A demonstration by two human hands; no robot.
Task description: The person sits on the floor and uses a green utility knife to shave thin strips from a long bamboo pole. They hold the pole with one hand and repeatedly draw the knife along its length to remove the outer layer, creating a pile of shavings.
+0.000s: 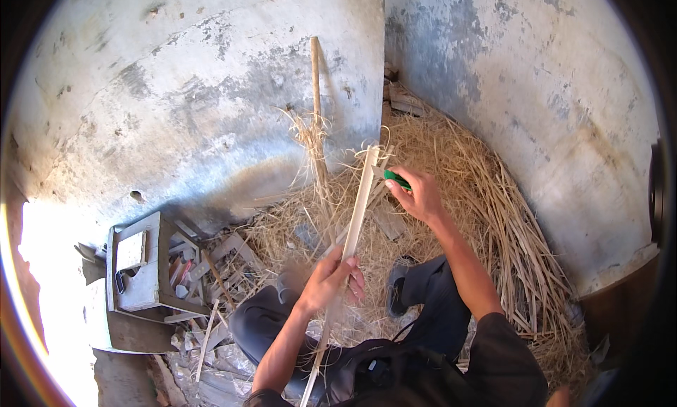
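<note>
A long, pale strip of split bamboo or cane (360, 204) runs slantwise in front of me, its far end tipped with thin curled shavings. Around its middle my left hand (329, 276) is closed, and the lower part passes down beside my leg. My right hand (417, 194) grips a green-handled knife (397, 179). The knife's short blade lies close to the strip's right edge near the far end; whether it touches, I cannot tell.
Straw-like shavings (437, 150) cover the floor, with long thin strips (518, 245) piled at right. An upright pole (316, 83) with a shaggy tuft leans at the wall (233, 62). A worn wooden box (137, 273) stands left among scraps. My shoe (397, 287) rests amid shavings.
</note>
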